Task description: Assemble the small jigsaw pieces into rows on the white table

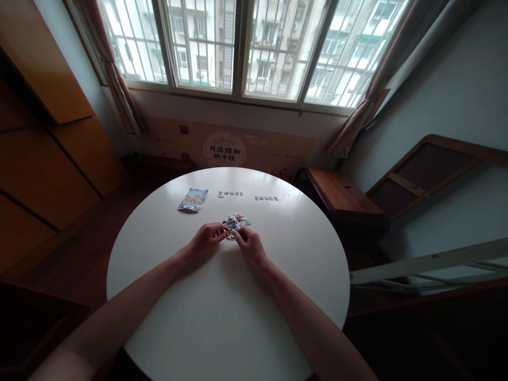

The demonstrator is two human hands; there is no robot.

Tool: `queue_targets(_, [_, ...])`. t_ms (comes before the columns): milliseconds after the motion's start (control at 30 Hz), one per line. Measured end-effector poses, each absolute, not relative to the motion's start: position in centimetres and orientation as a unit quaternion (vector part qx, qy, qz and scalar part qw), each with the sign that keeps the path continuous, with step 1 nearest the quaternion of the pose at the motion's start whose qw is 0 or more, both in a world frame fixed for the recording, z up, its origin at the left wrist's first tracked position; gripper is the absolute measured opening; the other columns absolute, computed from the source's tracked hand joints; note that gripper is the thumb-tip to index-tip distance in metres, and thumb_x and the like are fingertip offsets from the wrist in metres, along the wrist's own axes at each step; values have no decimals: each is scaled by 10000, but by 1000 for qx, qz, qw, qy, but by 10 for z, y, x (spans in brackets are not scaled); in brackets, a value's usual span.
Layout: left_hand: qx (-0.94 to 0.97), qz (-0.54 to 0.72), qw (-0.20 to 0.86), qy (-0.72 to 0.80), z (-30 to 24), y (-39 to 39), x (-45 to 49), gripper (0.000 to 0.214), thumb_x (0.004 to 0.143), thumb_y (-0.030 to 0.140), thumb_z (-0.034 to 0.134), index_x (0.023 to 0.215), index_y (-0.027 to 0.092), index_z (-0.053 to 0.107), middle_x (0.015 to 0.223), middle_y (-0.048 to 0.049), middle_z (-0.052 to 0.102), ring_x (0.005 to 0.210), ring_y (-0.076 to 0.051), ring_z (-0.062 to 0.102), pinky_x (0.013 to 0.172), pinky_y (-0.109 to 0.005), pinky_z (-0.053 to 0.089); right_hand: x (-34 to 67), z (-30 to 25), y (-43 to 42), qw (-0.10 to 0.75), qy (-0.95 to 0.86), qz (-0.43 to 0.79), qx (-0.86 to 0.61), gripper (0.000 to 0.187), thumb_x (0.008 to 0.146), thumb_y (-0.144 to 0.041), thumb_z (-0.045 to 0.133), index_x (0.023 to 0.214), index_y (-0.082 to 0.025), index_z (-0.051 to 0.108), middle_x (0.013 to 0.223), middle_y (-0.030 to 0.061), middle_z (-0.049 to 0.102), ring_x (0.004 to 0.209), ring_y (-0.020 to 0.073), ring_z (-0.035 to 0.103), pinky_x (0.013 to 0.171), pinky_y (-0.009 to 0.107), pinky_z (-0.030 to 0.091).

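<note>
Hands (206,236) x2 @ 1 puzzle-pc pile (237,217)

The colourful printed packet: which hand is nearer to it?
Left. The left hand is on the near side of the printed packet, slightly right; the right hand is farther right.

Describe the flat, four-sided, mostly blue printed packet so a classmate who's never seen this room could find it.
Start at the round white table before the barred window. Beyond the left hand, and left of the small jigsaw pieces set in rows, lies the packet. Unlike those pieces, it is one larger printed rectangle.
</note>
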State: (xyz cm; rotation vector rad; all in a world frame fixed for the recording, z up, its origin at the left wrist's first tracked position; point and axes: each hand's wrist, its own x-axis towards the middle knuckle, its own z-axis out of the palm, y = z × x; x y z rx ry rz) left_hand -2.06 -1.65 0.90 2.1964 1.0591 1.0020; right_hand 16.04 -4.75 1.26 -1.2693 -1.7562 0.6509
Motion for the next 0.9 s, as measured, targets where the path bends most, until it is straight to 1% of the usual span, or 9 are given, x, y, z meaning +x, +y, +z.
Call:
queue_targets(167, [811, 371, 250, 377, 9, -16, -21, 211, 843, 285, 565, 961, 169, 696, 729, -24, 658, 588, -96, 561, 578, -198, 449, 161, 12, -47, 439, -691, 264, -510, 255, 841, -351, 488, 725, -156, 604, 618, -4, 550, 560, 113, 458, 548, 220, 340])
queue_targets(267, [816, 378, 242, 364, 9, -16, -22, 210, 847, 295, 568, 955, 173, 701, 731, -24, 649, 580, -88, 554, 576, -192, 443, 161, 11, -46, 446, -684, 269, -510, 254, 838, -353, 492, 717, -156, 597, 598, -12, 534, 546, 109, 449, 534, 216, 332])
queue_targets(500, [828, 383, 202, 356, 11, -16, -23, 218, 866, 299, 546, 947, 182, 710, 773, -43, 645, 630, -100, 560, 609, -199, 436, 162, 9, -44, 461, -670, 284, -507, 266, 830, -367, 496, 698, -155, 587, 584, -13, 537, 534, 111, 460, 524, 218, 339])
queue_targets(667, [824, 376, 186, 381, 13, -17, -23, 226, 869, 309, 539, 936, 184, 715, 759, -38, 633, 613, -99, 547, 599, -196, 424, 161, 7, -44, 480, -659, 297, -497, 240, 824, -374, 503, 794, -159, 605, 629, 2, 577, 550, 121, 490, 535, 221, 369])
queue_targets(900, [816, 379, 172, 401, 12, -17, -23, 233, 867, 326, 536, 907, 186, 718, 743, -33, 630, 622, -104, 548, 621, -203, 425, 161, 6, -44, 482, -659, 311, -487, 211, 803, -359, 526, 833, -165, 604, 607, -4, 563, 513, 114, 464, 505, 218, 368])
